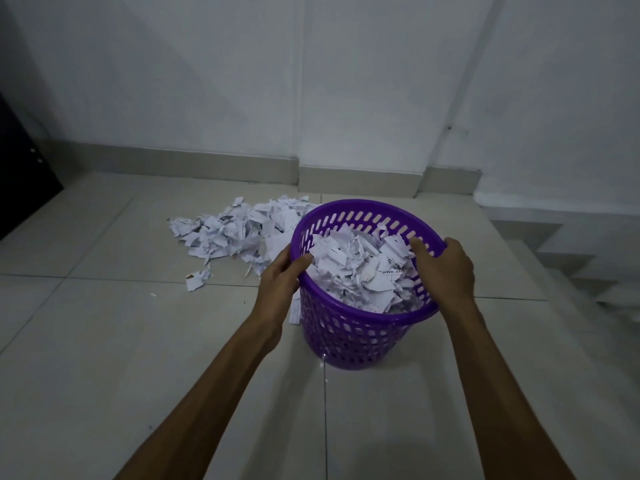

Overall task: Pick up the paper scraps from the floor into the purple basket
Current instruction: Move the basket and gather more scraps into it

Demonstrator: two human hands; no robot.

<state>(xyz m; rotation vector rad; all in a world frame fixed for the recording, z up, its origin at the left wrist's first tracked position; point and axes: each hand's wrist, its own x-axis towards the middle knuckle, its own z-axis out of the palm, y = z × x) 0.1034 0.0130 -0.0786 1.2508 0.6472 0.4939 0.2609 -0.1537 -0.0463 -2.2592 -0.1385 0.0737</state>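
Holding purple basket [349,336] upright, mouth up: left hand [282,277], right hand [445,268] grip rim

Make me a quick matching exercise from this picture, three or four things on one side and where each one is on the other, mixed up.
Things:
1. left hand
2. right hand
3. purple basket
4. pile of scraps

Places:
A. on the floor tiles by the wall
B. gripping the basket's right rim
C. held at the rim between both hands
D. gripping the basket's left rim

Pairs: 1-D, 2-B, 3-C, 4-A
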